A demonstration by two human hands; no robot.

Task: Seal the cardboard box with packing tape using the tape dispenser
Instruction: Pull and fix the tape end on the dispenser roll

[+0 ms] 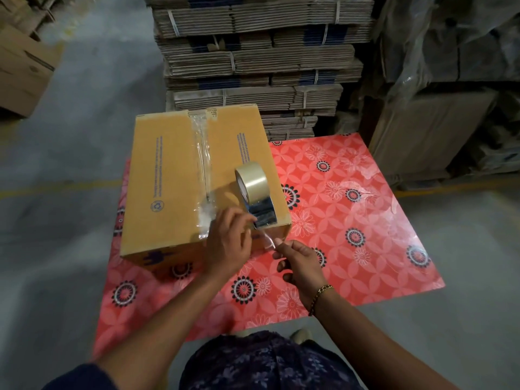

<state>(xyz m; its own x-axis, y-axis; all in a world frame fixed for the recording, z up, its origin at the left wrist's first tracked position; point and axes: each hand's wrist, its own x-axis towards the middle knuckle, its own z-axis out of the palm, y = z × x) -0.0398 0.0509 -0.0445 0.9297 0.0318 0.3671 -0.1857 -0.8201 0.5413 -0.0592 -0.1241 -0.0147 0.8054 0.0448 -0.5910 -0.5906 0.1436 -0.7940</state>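
- Cardboard box (174,175): tan, flaps closed, blue print along both flaps; sits on the patterned red mat (351,209), toward its 10 o'clock corner.
- Progress: a strip of clear tape (203,164) already covers the centre seam from far edge to near edge, wrinkled and whitish at the near end. Judged largely sealed; cutting the free tape and any further strips appear to remain.
- Tape dispenser (254,192): metal body with a pale roll, resting on the box top at its 5 o'clock corner.
- Left hand (228,240): grip closed on the dispenser's near end, steadying it.
- Right hand (301,263): grip narrow, pinching the loose tape end drawn off the dispenser toward 5 o'clock.
- Surroundings: bundled flat cartons (259,57) stacked at 12 o'clock; concrete floor (84,108) all round.
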